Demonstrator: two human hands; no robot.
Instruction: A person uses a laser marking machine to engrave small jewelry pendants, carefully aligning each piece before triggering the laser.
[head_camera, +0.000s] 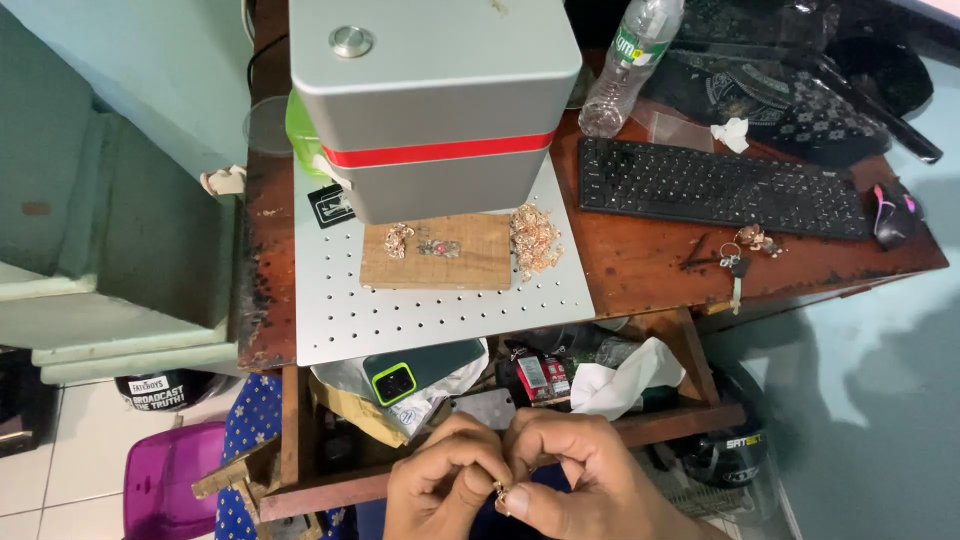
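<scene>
Both hands meet at the bottom edge of the view, above an open wooden drawer (700, 385). The left hand (440, 485) and the right hand (580, 470) are closed in a pinch on one small metal piece (499, 492) held between their fingertips; what it is stays too small to tell.

In the drawer: a phone in a dark case with a green-edged camera ring (415, 370), a small red and white packet (534, 376) just right of it, a crumpled white tissue (625, 380), and a grey flat tag (484, 407).

On the desk: a grey box-shaped machine with a red band (430, 100) stands on a perforated grey plate (430, 315). A small black square sticker with a white symbol (330, 205) sits at the machine's left foot. A wooden block (440, 265) lies under the machine head, with heaps of small gold-coloured pieces (535, 238) at its right end.

To the right: a black keyboard (720, 187), a clear plastic bottle with a green label (628, 65), a mouse (893, 212), and a bunch of keys (740, 262).

On the floor, left: a purple tub (165, 480).
</scene>
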